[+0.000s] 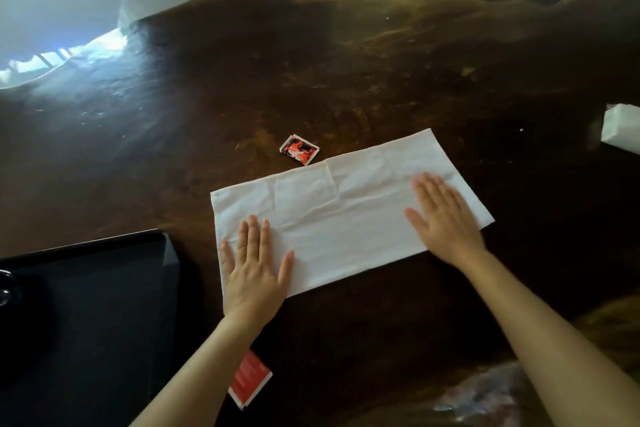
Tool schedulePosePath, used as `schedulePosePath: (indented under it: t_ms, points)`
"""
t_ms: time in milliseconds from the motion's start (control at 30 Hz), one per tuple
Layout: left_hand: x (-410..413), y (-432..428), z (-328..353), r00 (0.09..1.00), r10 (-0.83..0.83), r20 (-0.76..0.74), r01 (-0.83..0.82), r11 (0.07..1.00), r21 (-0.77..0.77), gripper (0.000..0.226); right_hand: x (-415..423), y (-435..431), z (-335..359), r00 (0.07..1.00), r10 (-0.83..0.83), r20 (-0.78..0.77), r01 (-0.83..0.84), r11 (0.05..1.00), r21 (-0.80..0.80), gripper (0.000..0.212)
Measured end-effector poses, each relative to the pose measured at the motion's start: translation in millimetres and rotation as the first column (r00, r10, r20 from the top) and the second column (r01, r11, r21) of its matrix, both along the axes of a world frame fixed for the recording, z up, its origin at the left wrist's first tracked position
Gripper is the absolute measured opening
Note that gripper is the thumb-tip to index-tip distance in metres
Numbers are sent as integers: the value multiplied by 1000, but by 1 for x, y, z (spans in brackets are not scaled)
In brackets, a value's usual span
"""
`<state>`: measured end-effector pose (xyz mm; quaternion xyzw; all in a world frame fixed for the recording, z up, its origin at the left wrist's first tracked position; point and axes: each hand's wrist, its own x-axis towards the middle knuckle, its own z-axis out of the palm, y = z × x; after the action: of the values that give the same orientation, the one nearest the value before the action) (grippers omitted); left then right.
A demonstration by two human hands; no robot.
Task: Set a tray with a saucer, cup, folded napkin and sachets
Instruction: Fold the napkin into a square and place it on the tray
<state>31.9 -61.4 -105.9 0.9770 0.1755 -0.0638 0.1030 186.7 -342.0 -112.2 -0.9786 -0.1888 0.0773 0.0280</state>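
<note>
A black tray (104, 288) is seen at the left edge of a dark wooden counter (381, 80), with a dim rounded object, not identifiable, at its left edge. Just beside it, a white napkin (339, 218), folded into a long strip, is pressed flat under the left hand (254, 276) and the right hand (446, 222); both palms are spread open and nothing is gripped. A red-and-black sachet (299, 149) lies just beyond the napkin, and a red-and-white sachet (250, 378) is partly hidden by the left forearm. A white tissue pack (621, 128) is cut off at the right edge. The thin paper could wrinkle or slide askew if uneven pressure is applied, leaving a crooked fold. The near sachet could be swept off by the forearm. No brand or writing can be read on either sachet.
</note>
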Motion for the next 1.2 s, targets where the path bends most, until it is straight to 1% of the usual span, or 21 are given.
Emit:
schedulePosePath:
  t_ms: [133, 200, 267, 333, 367, 400, 467, 567, 600, 633, 667, 700, 767, 800, 833, 867, 933, 967, 1067, 1133, 1200]
  points:
    - [-9, 13, 10, 951, -296, -85, 291, 954, -69, 91, 10, -10, 11, 987, -54, -151, 41, 995, -85, 67]
    - [-14, 24, 15, 904, -417, -95, 415, 909, -41, 92, 4, 3, 29, 988, -58, -145, 45, 995, -94, 64]
    - [-19, 25, 22, 846, -530, -48, 532, 836, 135, 75, -16, 18, 48, 997, 31, -74, -35, 998, -48, 54]
    - [-23, 23, 20, 741, -671, 30, 631, 710, 311, 46, -49, 28, 59, 979, 203, -22, -203, 978, -43, 43]
    - [-26, 19, 22, 687, -726, 30, 669, 648, 363, 36, -64, 29, 60, 963, 269, -14, -269, 961, -67, 41]
    - [-29, 16, 21, 656, -754, -9, 687, 593, 421, 33, -75, 27, 58, 955, 295, -28, -297, 950, -95, 44]
    - [-34, 9, 20, 678, -718, -155, 683, 539, 494, 28, -82, 24, 51, 955, 295, -24, -296, 946, -132, 48]
    - [-36, -2, 23, 757, -595, -270, 630, 556, 542, 12, -80, 26, 49, 964, 259, 58, -248, 956, -155, 37]
    - [-35, -4, 28, 773, -573, -273, 616, 572, 541, 9, -80, 28, 48, 966, 243, 87, -230, 963, -137, 35]
    - [-33, -5, 37, 796, -555, -240, 591, 631, 503, 14, -82, 30, 48, 967, 233, 108, -219, 968, -122, 31]
    - [-33, -5, 48, 840, -513, -175, 535, 730, 426, 18, -85, 32, 47, 965, 226, 130, -213, 971, -107, 27]
    - [-32, -6, 60, 902, -425, -83, 428, 846, 319, 18, -89, 33, 48, 967, 215, 133, -205, 975, -85, 24]
    - [-28, -4, 73, 985, -152, 77, 143, 983, 113, 13, -92, 31, 51, 976, 181, 118, -179, 984, -25, 18]
    - [-28, -2, 75, 990, -40, 138, 39, 999, 5, 17, -92, 27, 53, 983, 151, 105, -153, 988, 3, 15]
    - [-31, 0, 76, 980, -1, 197, 17, 997, -82, 19, -92, 22, 55, 989, 112, 92, -115, 993, 30, 13]
    - [-36, 2, 77, 970, -2, 244, 34, 992, -125, 17, -90, 15, 56, 994, 63, 85, -68, 996, 57, 12]
    - [-51, 7, 77, 944, -104, 313, 140, 986, -96, 10, -84, -4, 60, 998, -22, 57, 17, 996, 88, 12]
    - [-59, 10, 77, 933, -156, 323, 189, 979, -74, 6, -81, -16, 64, 998, -35, 51, 30, 995, 99, 14]
    - [-84, 15, 80, 923, -262, 283, 282, 959, -31, 20, -73, -46, 76, 1000, -11, 13, 9, 992, 129, 15]
    - [-100, 15, 84, 921, -302, 246, 327, 943, -66, 20, -72, -60, 86, 996, 4, -92, 9, 990, 142, 14]
    - [-113, 14, 89, 920, -299, 254, 348, 921, -178, 12, -71, -69, 99, 968, -28, -250, 78, 978, 192, 13]
